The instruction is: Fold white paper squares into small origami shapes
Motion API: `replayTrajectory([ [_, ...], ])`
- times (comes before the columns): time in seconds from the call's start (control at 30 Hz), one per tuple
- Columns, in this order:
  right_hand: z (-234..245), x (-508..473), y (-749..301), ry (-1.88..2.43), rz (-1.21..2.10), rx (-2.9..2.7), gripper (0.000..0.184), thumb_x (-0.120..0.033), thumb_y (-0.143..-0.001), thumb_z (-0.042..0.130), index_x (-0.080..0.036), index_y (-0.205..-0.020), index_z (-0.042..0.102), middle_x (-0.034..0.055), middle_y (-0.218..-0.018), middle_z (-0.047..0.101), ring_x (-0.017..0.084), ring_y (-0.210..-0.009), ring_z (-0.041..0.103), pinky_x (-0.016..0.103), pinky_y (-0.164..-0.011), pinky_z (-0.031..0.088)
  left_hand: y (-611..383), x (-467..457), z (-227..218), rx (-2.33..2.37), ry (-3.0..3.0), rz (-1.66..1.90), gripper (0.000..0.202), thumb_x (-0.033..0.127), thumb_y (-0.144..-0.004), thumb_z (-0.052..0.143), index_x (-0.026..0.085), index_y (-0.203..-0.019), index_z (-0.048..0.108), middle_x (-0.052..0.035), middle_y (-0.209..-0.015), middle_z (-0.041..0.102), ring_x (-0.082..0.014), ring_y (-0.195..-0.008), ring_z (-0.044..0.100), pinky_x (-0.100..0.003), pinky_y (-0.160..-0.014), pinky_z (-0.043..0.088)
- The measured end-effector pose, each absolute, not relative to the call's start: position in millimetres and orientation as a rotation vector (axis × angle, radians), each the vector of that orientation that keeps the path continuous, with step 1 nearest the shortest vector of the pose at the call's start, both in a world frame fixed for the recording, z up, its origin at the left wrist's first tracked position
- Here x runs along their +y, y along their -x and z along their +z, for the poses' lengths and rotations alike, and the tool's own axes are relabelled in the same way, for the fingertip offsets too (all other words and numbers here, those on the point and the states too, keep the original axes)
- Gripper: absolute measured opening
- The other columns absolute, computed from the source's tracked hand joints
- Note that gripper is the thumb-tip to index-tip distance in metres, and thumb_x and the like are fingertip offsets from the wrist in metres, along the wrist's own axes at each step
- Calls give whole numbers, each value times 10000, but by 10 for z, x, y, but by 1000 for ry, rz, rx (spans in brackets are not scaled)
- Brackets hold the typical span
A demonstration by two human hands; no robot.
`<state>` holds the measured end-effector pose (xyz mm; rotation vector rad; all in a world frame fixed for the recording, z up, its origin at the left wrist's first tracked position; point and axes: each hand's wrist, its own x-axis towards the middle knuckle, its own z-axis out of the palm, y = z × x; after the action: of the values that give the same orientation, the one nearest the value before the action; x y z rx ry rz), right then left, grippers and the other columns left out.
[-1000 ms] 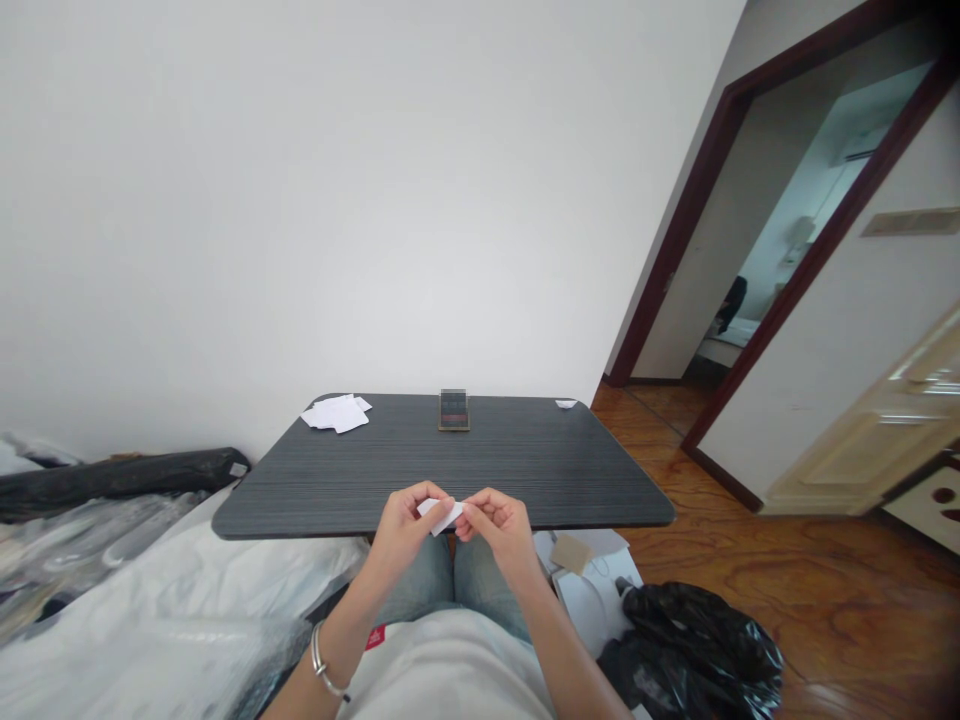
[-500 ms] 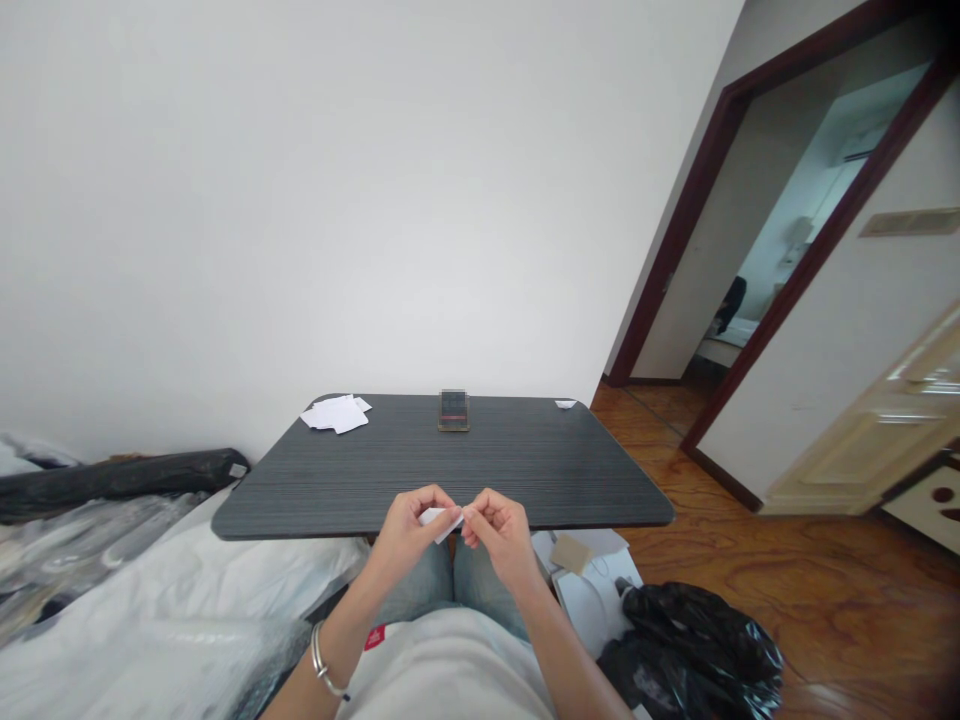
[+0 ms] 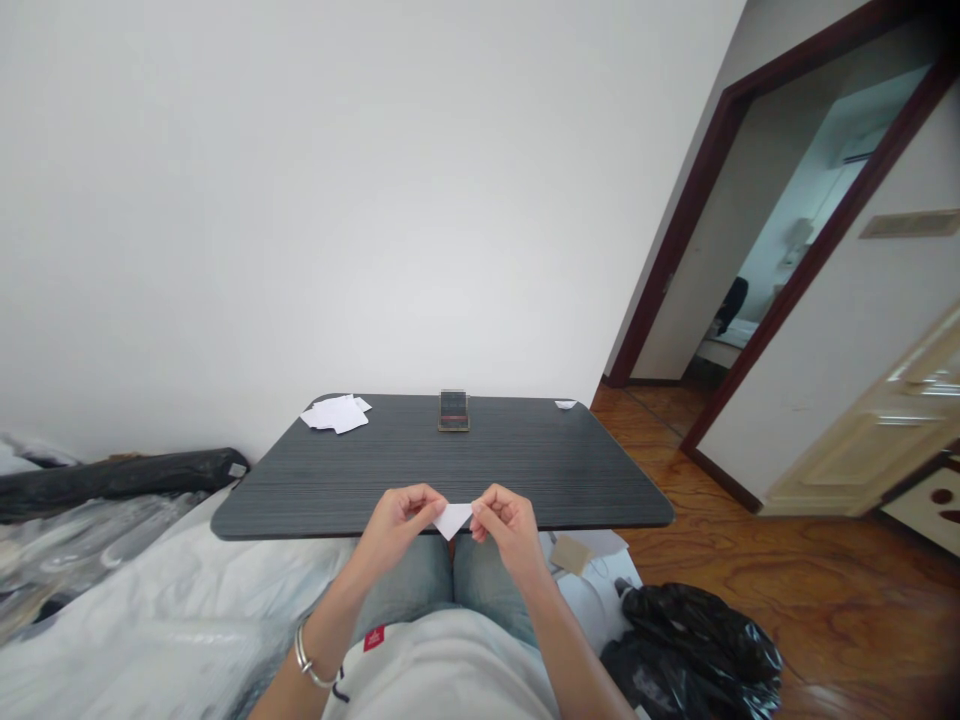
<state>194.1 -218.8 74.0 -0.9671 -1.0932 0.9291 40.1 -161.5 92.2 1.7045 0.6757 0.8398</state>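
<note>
A small white paper piece (image 3: pixel 453 519), folded into a downward-pointing triangle, hangs stretched between both hands at the near edge of the dark table (image 3: pixel 525 470). My left hand (image 3: pixel 401 522) pinches its left corner with closed fingers. My right hand (image 3: pixel 504 523) pinches its right corner the same way. Both hands hover just above my lap, over the table's front edge. A silver bracelet circles my left wrist.
Several loose white paper pieces (image 3: pixel 335 412) lie at the table's far left. A small dark stand (image 3: pixel 454 410) sits at the far middle, a paper scrap (image 3: pixel 565 404) at the far right. A black bag (image 3: pixel 697 650) and cardboard lie on the floor right; plastic-wrapped bundles left.
My hands have drawn apart a little. The crumpled-looking paper between them now shows as a flat triangle stretched between the two pinches.
</note>
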Motion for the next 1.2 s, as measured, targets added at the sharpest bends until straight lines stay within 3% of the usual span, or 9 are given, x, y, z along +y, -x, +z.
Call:
replayTrajectory([
  [0.4,728,-2180,-1948,986,859,-1075,240,-326,-735,544,-148,-577,517,-27,-458,519,71,-396,456,181,-402,382,-399,-1669,988,631,-1782,836,292,321,-802,421,111,-734,613,-15,-622,561,-104,-560,449,-195,-529,335],
  [0.7,693,-2158,-1916,938,855,-1021,279,-384,-782,465,-137,-704,570,-15,-495,542,74,-405,475,176,-392,364,-478,-1689,903,663,-1594,954,225,305,-728,539,116,-607,545,12,-541,512,-95,-527,442,-194,-522,341],
  [0.9,655,-2162,-1840,995,929,-1118,229,-343,-707,574,-144,-605,522,-17,-488,545,68,-396,470,164,-387,353,-521,-1736,931,705,-1560,1047,226,296,-728,539,117,-590,548,18,-536,501,-87,-518,411,-187,-500,308],
  [1.2,659,-2185,-1833,1018,763,-1149,229,-309,-769,494,-161,-596,466,-55,-447,432,59,-378,384,167,-373,286,-575,-1709,865,682,-1548,990,270,339,-732,518,116,-586,562,1,-535,529,-94,-506,420,-194,-492,317],
])
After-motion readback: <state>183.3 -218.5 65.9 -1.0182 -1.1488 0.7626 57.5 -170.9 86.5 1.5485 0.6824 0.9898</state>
